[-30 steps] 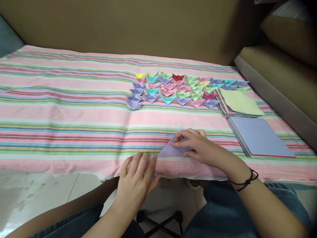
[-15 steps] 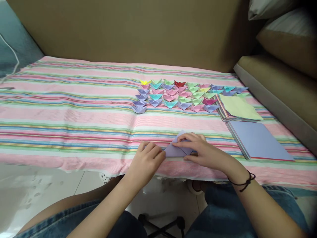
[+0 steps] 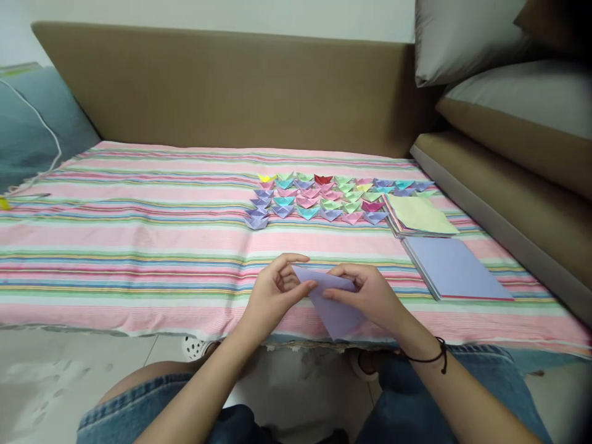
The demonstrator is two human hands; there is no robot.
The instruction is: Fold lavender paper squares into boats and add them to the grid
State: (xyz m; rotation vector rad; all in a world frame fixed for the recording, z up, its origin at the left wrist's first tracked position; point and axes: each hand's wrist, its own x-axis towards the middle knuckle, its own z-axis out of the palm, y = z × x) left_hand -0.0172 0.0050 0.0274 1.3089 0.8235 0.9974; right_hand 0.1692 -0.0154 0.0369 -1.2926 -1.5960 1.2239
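A folded sheet of purple origami paper (image 3: 335, 305) is held up above the front part of the striped cloth, one point facing down toward me. My right hand (image 3: 370, 293) pinches its upper right edge, thumb in front and fingers behind. At the upper left corner, the thumb of my left hand (image 3: 277, 287) rests on the paper. Its index finger reaches over the top, and the other fingers are curled, partly hidden behind the sheet. Beyond the hands stand several rows of small folded paper boats (image 3: 308, 202) in purple, pink, green, blue, red and yellow.
To the right lie a stack of small paper squares (image 3: 423, 216) with light yellow on top and a larger purple-topped stack (image 3: 462, 271). Cushions (image 3: 518, 117) pile up at the right. A brown backrest (image 3: 231, 89) rises behind the striped cloth (image 3: 115, 246). A white cord (image 3: 39, 117) hangs far left.
The purple paper has been lifted off the cloth and turned so that a point hangs downward. My left hand has moved onto its upper left corner. The camera view has tilted up.
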